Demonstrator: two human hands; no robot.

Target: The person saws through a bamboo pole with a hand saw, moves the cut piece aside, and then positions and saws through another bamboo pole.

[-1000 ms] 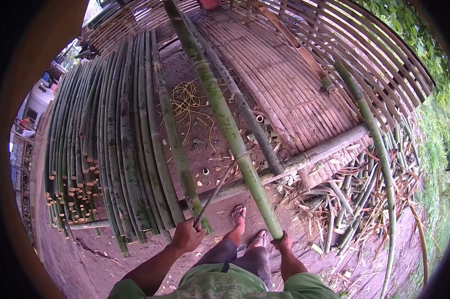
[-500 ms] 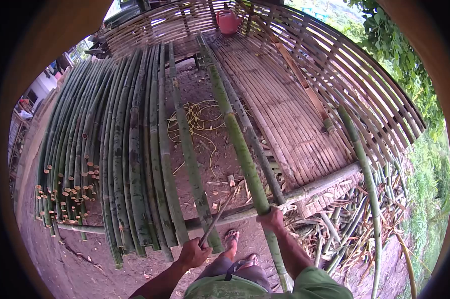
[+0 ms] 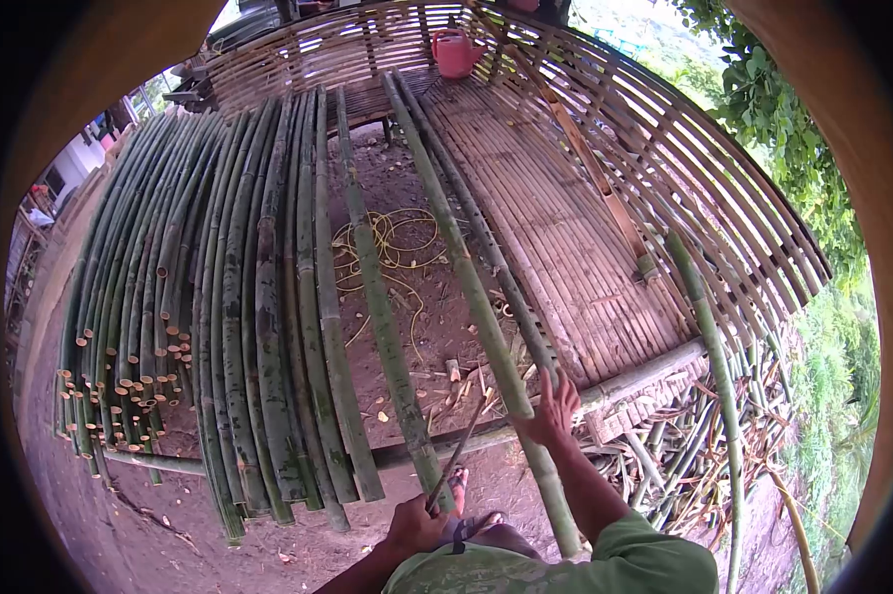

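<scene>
My left hand [image 3: 417, 523] is closed around the handle of a machete [image 3: 460, 447]. Its thin dark blade points up and away, crossing the lower end of a bamboo pole [image 3: 379, 307]. My right hand [image 3: 549, 414] is open, fingers spread and pointing forward, with the palm against a thicker green bamboo pole [image 3: 478, 307]. That pole slopes from the far bench down past my right forearm and rests over a horizontal support pole [image 3: 624, 381]. A darker, thinner pole [image 3: 501, 267] lies just right of it, close to my fingertips.
Many cut bamboo poles [image 3: 234, 327] lie side by side at left. A slatted bamboo bench [image 3: 575, 257] stands at right, with a red watering can [image 3: 454, 53] at its far end. Yellow rope [image 3: 397, 243] is coiled on the ground. Bamboo scraps [image 3: 664, 465] are heaped at lower right.
My right hand has let go its grip on the thick pole and spread its fingers. My left hand, with the machete, has moved right and nearer my body. The view has shifted slightly.
</scene>
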